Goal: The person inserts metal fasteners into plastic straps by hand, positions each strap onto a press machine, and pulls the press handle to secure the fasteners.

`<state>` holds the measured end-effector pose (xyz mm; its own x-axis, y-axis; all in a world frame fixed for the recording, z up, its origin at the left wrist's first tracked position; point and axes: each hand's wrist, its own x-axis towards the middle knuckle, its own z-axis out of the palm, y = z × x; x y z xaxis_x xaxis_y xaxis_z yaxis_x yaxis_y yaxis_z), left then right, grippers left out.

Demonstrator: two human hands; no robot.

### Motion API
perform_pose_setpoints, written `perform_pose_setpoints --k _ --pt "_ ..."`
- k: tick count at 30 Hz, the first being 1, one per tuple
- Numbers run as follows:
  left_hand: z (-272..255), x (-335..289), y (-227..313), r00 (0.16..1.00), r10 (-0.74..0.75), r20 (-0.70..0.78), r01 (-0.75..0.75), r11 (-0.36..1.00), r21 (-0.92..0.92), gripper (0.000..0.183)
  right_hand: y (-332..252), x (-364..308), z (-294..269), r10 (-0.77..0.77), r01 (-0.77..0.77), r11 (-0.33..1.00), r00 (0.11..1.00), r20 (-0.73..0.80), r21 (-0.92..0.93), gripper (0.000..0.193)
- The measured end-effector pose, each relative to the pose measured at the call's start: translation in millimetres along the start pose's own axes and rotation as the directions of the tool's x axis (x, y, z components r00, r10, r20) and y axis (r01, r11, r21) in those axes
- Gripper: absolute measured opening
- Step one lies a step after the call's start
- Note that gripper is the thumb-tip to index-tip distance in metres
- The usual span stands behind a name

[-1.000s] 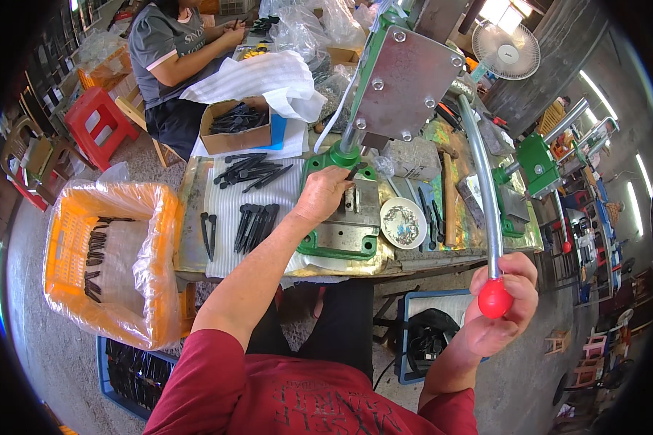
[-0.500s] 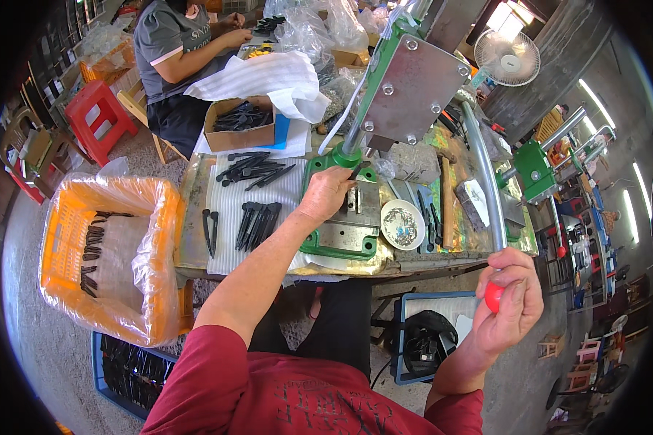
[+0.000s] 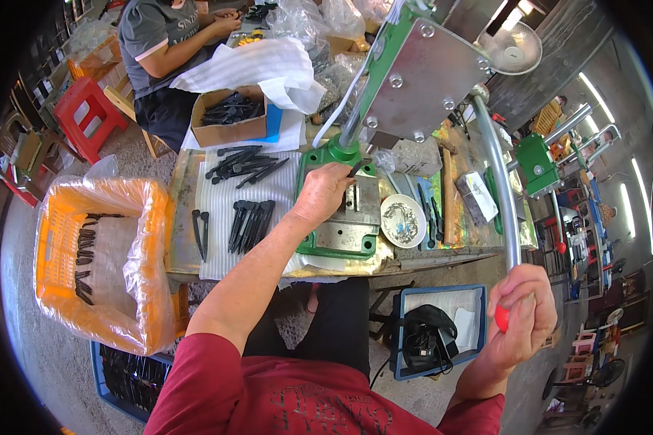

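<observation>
My left hand reaches over the base of a green hand press, its fingers closed on a small black piece at the steel fixture under the press head. What kind of part it is, I cannot make out, as the fingers hide most of it. On the right, my right hand is wrapped round the red knob at the end of the press's long metal lever. Black strip-shaped parts lie in groups on a white ribbed sheet left of the press.
Beside the base stands a white bowl of small pieces, near a hammer handle. A cardboard box of black parts sits farther back. An orange crate lined with plastic stands left; a blue bin lies below. Another person works at far left.
The view has shifted slightly. My right hand and the lever knob have moved a little down and to the right. My left hand stays at the fixture.
</observation>
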<state>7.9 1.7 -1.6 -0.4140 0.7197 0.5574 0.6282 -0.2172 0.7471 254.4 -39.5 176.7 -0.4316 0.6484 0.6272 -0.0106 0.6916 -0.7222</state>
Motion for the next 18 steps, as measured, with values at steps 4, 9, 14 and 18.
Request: perform_pose_setpoints --k 4,9,14,18 --pt "6 2 8 0.996 0.087 -0.038 -0.086 0.996 0.013 0.014 131 -39 30 -0.434 0.496 0.746 0.868 0.240 -0.445 0.015" --pt "4 0 -5 0.999 0.034 -0.015 -0.034 0.999 -0.005 0.015 139 -36 41 -0.443 0.483 0.809 0.875 0.194 -0.334 0.008" --pt "6 0 0 0.997 -0.067 0.042 0.070 0.995 -0.077 0.016 131 -33 37 -0.428 0.482 0.815 0.875 0.226 -0.322 0.014" --pt "2 -1 3 0.998 -0.058 0.036 0.060 0.997 -0.052 0.016 95 -29 24 -0.391 0.450 0.836 0.890 0.236 -0.314 0.011"
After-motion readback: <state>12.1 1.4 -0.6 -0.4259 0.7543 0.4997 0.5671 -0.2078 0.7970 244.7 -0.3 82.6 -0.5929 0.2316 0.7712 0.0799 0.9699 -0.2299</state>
